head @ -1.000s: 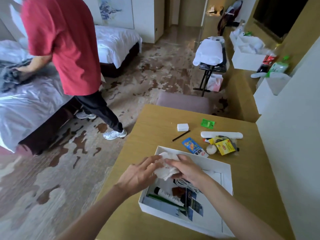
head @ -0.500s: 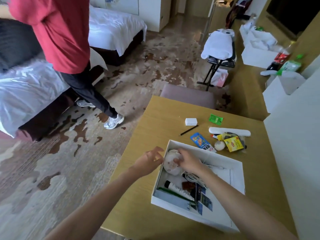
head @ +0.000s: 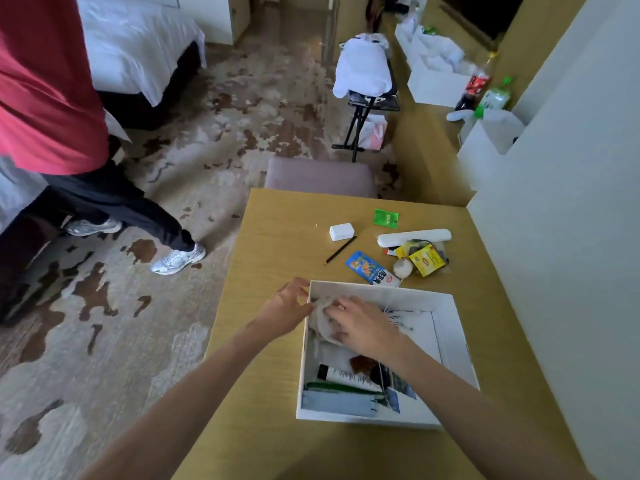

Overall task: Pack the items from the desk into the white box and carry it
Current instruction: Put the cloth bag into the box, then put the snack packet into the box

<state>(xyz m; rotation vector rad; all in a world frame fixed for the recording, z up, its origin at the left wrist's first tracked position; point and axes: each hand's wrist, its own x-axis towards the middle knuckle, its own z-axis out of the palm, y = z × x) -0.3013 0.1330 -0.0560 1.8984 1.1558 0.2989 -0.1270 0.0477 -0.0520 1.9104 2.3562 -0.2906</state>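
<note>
The white box lies open on the wooden desk. My right hand presses a crumpled white bundle into the box's far left corner, fingers curled over it. My left hand hovers at the box's left rim with relaxed fingers, holding nothing. Inside the box lie a white tube, a white cable and printed papers. On the desk beyond it sit a blue snack packet, a pencil, a small white block, a green sachet, a long white case and yellow tea packets.
A person in a red shirt stands at the left by the beds. A padded chair back meets the desk's far edge. A white wall bounds the desk on the right. A luggage stand and white boxes with bottles lie farther back.
The bundle has gone down into the box's far left corner under my right hand. My left hand has let go of it and drawn back to the box's rim.
</note>
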